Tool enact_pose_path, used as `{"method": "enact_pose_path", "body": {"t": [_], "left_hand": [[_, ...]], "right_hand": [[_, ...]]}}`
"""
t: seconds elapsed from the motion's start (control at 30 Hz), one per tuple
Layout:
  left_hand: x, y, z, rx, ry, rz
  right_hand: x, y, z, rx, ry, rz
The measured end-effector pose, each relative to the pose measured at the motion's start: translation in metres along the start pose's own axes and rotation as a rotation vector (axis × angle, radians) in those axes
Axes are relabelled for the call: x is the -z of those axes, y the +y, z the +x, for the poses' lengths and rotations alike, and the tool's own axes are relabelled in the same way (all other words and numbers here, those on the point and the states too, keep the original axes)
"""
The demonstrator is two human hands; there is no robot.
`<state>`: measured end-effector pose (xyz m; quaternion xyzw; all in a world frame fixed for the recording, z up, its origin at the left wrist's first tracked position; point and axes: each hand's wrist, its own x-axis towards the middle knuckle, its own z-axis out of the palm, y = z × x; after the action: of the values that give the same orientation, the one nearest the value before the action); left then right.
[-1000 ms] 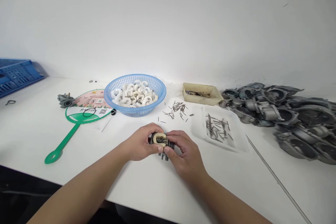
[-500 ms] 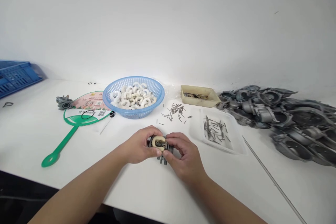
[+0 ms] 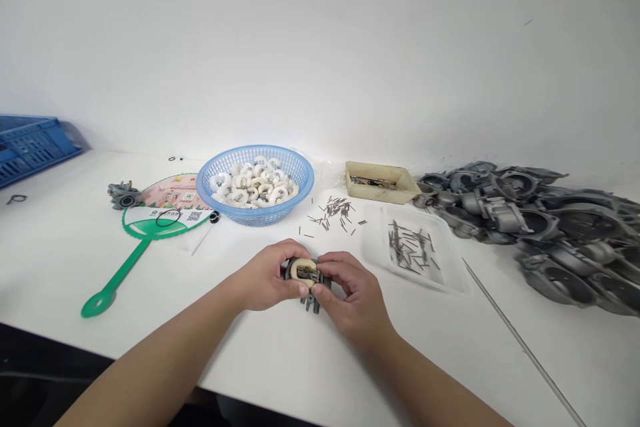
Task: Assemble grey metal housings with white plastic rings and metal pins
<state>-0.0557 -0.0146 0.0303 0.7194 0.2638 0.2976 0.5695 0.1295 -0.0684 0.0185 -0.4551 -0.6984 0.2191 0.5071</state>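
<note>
A small dark metal carburetor body (image 3: 314, 301) sits between my two hands at the middle of the white table, with its stubby lower parts showing below my fingers. A cream horseshoe-shaped float (image 3: 301, 271) lies on top of it. My left hand (image 3: 267, 275) grips the part from the left, and my right hand (image 3: 351, 297) holds it from the right. My fingers hide much of the body, and the fine metal parts inside the float's curve are too small to make out.
Behind my hands stand a blue mesh basket (image 3: 255, 218) of white and cream floats, a tan tray (image 3: 380, 192), and a clear tray of metal pins (image 3: 450, 267). Loose pins (image 3: 333, 213) lie between them. Grey carburetor castings (image 3: 565, 233) are heaped at right; a green hand fan (image 3: 120, 277) lies at left.
The whole view has shifted slightly as my head moved. My hands stay on the carburetor, and the float sits a little lower between them.
</note>
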Motion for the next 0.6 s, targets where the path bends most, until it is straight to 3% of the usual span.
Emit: {"method": "enact_pose_path", "body": {"t": [0.27,0.43,0.6], "left_hand": [[0.0001,-0.0047,-0.0003,0.004,-0.004,-0.064],[0.0009,-0.0084,0.0002,0.015,0.020,-0.077],[0.0016,-0.0104,0.0007,0.031,0.021,-0.075]], "right_hand": [[-0.0005,-0.0002,-0.0004,-0.003,-0.017,-0.003],[-0.0017,-0.0039,-0.0016,0.039,-0.113,-0.062],[-0.0042,-0.0060,-0.0001,-0.051,-0.158,-0.100]]}}
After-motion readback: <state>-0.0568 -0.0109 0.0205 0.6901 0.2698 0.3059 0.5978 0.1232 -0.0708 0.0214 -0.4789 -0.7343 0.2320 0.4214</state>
